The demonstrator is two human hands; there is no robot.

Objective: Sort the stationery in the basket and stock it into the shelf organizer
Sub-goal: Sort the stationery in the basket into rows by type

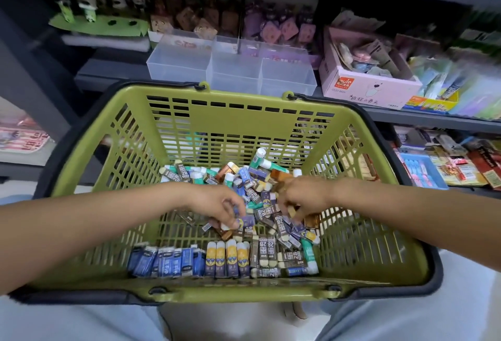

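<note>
So there's this green basket (81, 178) sitting right in front of the person, both arms reaching down into it. Along the near wall things are lined up in rows: starting on the left, a bunch of blue erasers (165, 260) standing side by side, then the yellow-and-purple erasers (227, 258), then dark 2B erasers (267, 254) next to those. Just above and behind those rows, the left hand (217, 205) is down in the loose pile (252, 178), fingers curled and pinching a purple-sleeved eraser (247, 222) at the front edge of the heap. Right beside it, nearly touching, the right hand (301, 199) is curled over the middle of the pile with its fingertips in among the erasers, looks like it's got a small cream-ended one, but honestly can't tell for sure. The rest of the jumble spreads behind and under both hands. Up past the basket's far rim, a clear shelf organizer (233, 69) sits on the shelf (108, 74), with a pink box (366, 85) to its right.
</note>
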